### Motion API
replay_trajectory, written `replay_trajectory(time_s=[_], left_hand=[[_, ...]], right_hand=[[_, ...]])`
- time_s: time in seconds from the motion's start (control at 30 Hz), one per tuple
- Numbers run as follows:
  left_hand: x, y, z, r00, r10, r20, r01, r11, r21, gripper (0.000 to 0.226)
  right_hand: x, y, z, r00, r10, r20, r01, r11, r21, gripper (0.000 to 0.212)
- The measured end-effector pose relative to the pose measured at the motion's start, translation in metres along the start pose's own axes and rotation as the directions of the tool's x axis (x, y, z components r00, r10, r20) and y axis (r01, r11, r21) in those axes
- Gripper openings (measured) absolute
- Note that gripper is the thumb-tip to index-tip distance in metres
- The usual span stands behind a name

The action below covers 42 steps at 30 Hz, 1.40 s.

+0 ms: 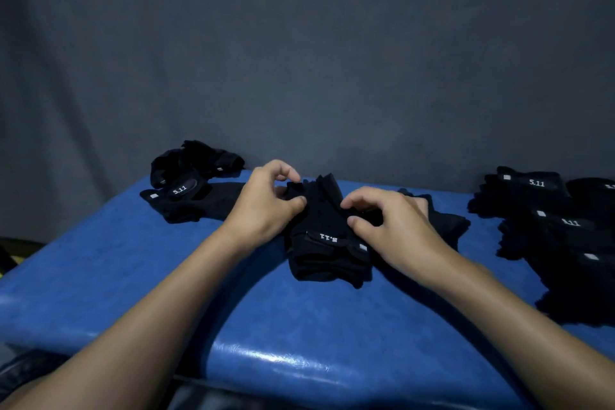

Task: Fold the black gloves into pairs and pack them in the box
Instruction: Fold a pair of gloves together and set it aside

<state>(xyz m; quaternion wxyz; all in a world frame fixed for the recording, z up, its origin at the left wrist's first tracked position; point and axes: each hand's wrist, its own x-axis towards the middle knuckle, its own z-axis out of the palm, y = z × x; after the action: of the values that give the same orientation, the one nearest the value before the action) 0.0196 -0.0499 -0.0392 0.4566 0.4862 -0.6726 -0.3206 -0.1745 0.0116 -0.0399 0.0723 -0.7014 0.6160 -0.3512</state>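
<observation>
Pinching a pair of black gloves (327, 253) in the middle of the blue worktop (266, 326), the left hand (266, 203) and right hand (396, 230) clamp its finger end from either side. Some loose gloves (189, 190) lie far left and stacked gloves (549, 223) at right; no box shows. The limp layers could skew or spring open if either grip slackens mid-fold.

The centre glove stack (327, 243) is black and lies mid-tabletop (166, 276), cuffs nearest the viewer, finger ends raised. Its white "5.11" mark reads upside down. The left glove pile (189, 190) lies loose at the far left corner. The right glove stacks (549, 226) overlap along the right edge.
</observation>
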Motion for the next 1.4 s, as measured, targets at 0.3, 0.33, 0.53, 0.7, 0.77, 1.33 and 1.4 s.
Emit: replay_trajectory(time_s=[0.3,0.33,0.53,0.7,0.77,1.33,1.4], left_hand=[[-0.006,-0.001,-0.005,0.997,-0.007,0.082,-0.002,0.994,0.110,0.012],[-0.008,0.000,-0.008,0.996,0.016,0.087,-0.028,0.989,0.144,0.010],[-0.036,0.010,-0.017,0.931,0.178,0.319,-0.257,0.940,0.225,0.027],[-0.048,0.006,-0.019,0.841,0.193,0.506,-0.372,0.884,0.282,0.049],[-0.050,0.005,-0.020,0.823,0.180,0.539,-0.396,0.862,0.316,0.050],[-0.047,0.009,-0.029,0.865,0.261,0.428,-0.389,0.888,0.245,0.033],[-0.043,0.010,-0.028,0.906,0.234,0.352,-0.350,0.882,0.316,0.024]], right_hand=[[0.000,0.006,-0.001,1.000,-0.018,-0.002,0.018,0.991,-0.132,0.018],[0.000,0.007,-0.003,1.000,-0.023,-0.013,0.022,0.992,-0.126,0.018],[0.000,0.010,-0.017,0.999,-0.030,-0.032,0.025,0.991,-0.135,0.019],[-0.002,0.023,-0.031,0.998,0.022,0.056,-0.014,0.989,-0.145,0.009],[-0.006,0.026,-0.033,0.993,0.020,0.118,-0.004,0.990,-0.140,0.010],[-0.001,0.016,-0.019,0.994,-0.096,0.044,0.098,0.994,-0.050,0.028],[-0.001,0.016,-0.013,0.991,-0.100,0.088,0.109,0.990,-0.095,0.028]])
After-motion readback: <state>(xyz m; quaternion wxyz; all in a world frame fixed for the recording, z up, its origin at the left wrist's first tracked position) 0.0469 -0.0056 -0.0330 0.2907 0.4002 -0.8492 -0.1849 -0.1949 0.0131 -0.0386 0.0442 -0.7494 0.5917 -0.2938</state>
